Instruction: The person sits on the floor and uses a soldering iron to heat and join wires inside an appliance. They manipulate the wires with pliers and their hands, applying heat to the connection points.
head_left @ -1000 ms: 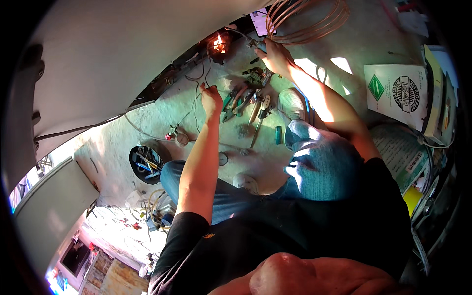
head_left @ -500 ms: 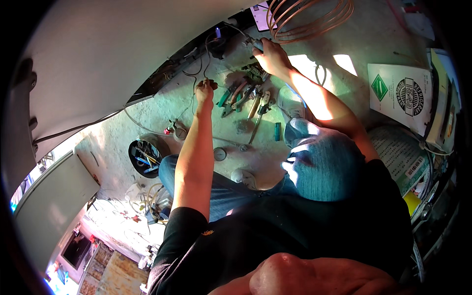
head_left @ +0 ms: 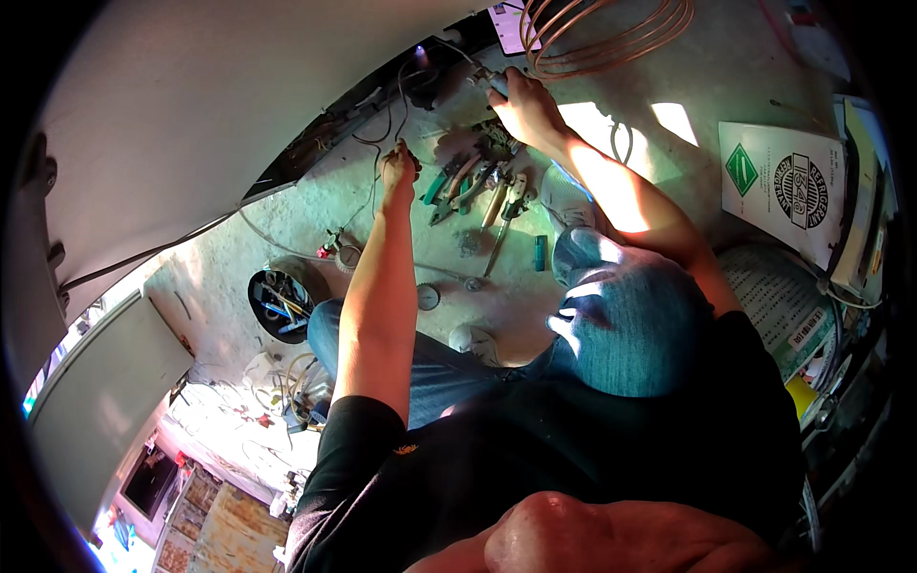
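Observation:
My right hand [head_left: 527, 108] is wrapped round the handle of a gas torch [head_left: 498, 84]. The torch's thin neck runs up and left to a small violet-blue flame [head_left: 420, 52] in the dark base opening of a large pale cabinet [head_left: 239, 86]. Closed fingers of my left hand [head_left: 398, 172] pinch a thin, bent rod [head_left: 401, 110], whose upper end reaches toward the flame. The exact tip is too dark to make out. Between my arms, pliers [head_left: 462, 176] and a screwdriver [head_left: 499, 244] lie on the concrete floor, with several other hand tools.
Coiled copper tubing [head_left: 611, 43] lies at the far side, beside a pink-screened phone [head_left: 513, 29]. A black tool pot [head_left: 287, 304], a gauge with a red knob [head_left: 346, 256] and another gauge [head_left: 428, 297] sit left of centre. A white carton [head_left: 778, 186] stands at right.
My left hand has risen slightly toward the cabinet base, with the rod still pinched. The view has shifted a little; my right hand keeps its grip on the torch.

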{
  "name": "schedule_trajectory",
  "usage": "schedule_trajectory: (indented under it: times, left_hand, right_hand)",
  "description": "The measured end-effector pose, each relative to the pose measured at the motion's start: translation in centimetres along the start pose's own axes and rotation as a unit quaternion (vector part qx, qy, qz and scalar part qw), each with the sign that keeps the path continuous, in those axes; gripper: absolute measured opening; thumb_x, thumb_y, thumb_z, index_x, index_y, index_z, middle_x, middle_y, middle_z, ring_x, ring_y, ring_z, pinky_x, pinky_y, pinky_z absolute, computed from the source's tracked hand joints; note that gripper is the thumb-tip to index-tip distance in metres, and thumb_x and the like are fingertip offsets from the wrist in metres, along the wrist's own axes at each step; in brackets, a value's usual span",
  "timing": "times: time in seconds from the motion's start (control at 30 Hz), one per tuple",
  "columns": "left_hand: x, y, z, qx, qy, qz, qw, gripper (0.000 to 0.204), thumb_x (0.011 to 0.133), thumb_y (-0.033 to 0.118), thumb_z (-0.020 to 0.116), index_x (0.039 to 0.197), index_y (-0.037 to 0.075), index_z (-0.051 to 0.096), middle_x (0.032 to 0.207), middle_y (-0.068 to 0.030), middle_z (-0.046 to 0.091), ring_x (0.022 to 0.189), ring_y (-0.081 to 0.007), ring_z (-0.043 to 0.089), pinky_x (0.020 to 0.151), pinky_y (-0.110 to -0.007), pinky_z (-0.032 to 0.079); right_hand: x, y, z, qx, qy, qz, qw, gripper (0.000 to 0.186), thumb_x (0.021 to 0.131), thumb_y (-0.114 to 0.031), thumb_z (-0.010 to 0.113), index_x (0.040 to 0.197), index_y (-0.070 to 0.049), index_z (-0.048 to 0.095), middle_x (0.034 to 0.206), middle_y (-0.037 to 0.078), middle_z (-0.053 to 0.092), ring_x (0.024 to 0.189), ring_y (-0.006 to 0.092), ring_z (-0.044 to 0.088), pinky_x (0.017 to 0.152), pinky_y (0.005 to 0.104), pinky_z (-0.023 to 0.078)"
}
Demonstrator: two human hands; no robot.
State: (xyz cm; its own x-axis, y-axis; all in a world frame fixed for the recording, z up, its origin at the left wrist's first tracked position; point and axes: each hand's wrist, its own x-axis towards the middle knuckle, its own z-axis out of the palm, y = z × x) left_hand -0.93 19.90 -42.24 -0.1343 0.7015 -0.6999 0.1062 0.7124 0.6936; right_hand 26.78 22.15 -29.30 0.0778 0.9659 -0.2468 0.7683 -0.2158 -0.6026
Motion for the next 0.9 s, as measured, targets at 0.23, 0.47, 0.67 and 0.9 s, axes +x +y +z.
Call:
schedule_trajectory:
  times: [0.23, 0.47, 0.67, 0.9]
  left_hand:
    - [0.0, 0.1, 0.7, -0.011, 0.012, 0.003, 1.000, 0.048, 0.101, 0.047, 0.048, 0.074, 0.008, 0.057, 0.065, -0.0048, 0.060, 0.056, -0.0156, 0.055, 0.051, -0.031, 0.043]
    - [-1.3, 0.7, 1.6, -0.095, 0.037, 0.019, 0.995, 0.050, 0.103, 0.037, 0.050, 0.062, 0.008, 0.046, 0.054, -0.0032, 0.048, 0.042, -0.0118, 0.035, 0.042, -0.031, 0.027]
    - [-0.4, -0.5, 1.6, -0.104, 0.039, 0.083, 0.990, 0.046, 0.102, 0.036, 0.051, 0.065, 0.009, 0.048, 0.054, 0.0013, 0.045, 0.044, -0.0103, 0.035, 0.044, -0.031, 0.028]
    - [-1.6, -0.8, 2.7, -0.175, 0.025, 0.134, 0.975, 0.037, 0.103, 0.027, 0.051, 0.072, 0.007, 0.047, 0.059, 0.0034, 0.042, 0.051, -0.0082, 0.036, 0.049, -0.030, 0.030]
  right_hand:
    - [0.5, 0.4, 0.0, 0.011, -0.016, -0.012, 1.000, 0.048, 0.093, -0.044, 0.060, 0.100, 0.003, 0.055, 0.095, 0.029, 0.066, 0.091, 0.0461, 0.065, 0.079, 0.0516, 0.053]
    - [1.2, 1.1, -0.3, 0.004, -0.013, -0.006, 1.000, 0.075, 0.092, -0.068, 0.049, 0.086, 0.005, 0.063, 0.085, 0.029, 0.066, 0.087, 0.0451, 0.067, 0.077, 0.0505, 0.053]
    - [1.2, 0.3, -1.0, 0.018, 0.014, -0.024, 0.999, 0.077, 0.092, -0.069, 0.046, 0.079, 0.005, 0.064, 0.076, 0.029, 0.065, 0.082, 0.0463, 0.066, 0.073, 0.0512, 0.051]
    - [1.6, 0.8, -1.4, 0.030, -0.003, 0.000, 1.000, 0.073, 0.092, -0.067, 0.050, 0.077, 0.004, 0.063, 0.073, 0.026, 0.064, 0.079, 0.0444, 0.065, 0.070, 0.0485, 0.050]
